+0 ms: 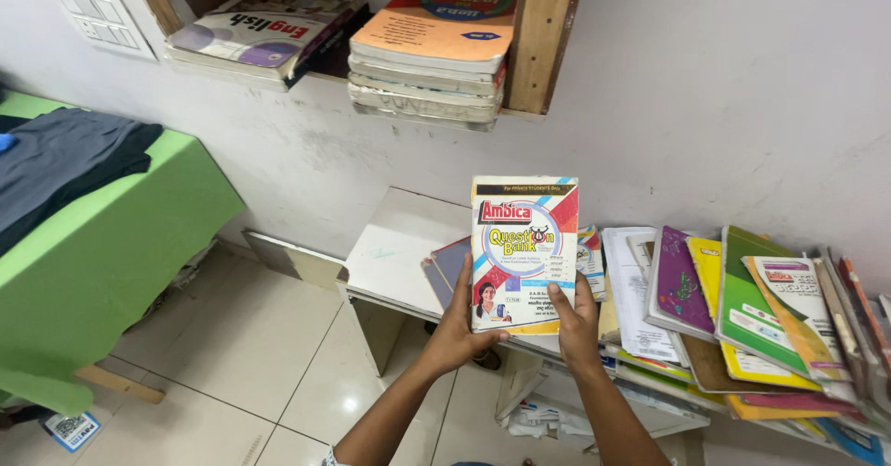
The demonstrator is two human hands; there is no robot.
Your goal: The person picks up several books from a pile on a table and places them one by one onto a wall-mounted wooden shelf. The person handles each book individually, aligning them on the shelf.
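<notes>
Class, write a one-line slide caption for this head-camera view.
Both hands, left and right, hold a paperback book upright above a low shelf of scattered books.

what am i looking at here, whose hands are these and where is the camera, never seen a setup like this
There is no machine here. A person wears one camera on the head, looking down, so the two bare arms rising from the bottom edge are their own.

The left hand and right hand hold a paperback book upright by its lower edge, cover towards the camera. It is white, red and yellow with a small portrait.

Below it a low white shelf carries a row of thin books and notebooks, leaning and overlapping. Above, a wooden wall shelf bears two stacks of books. At left, a green-covered table has dark folded cloth on it. The floor is pale tile.
</notes>
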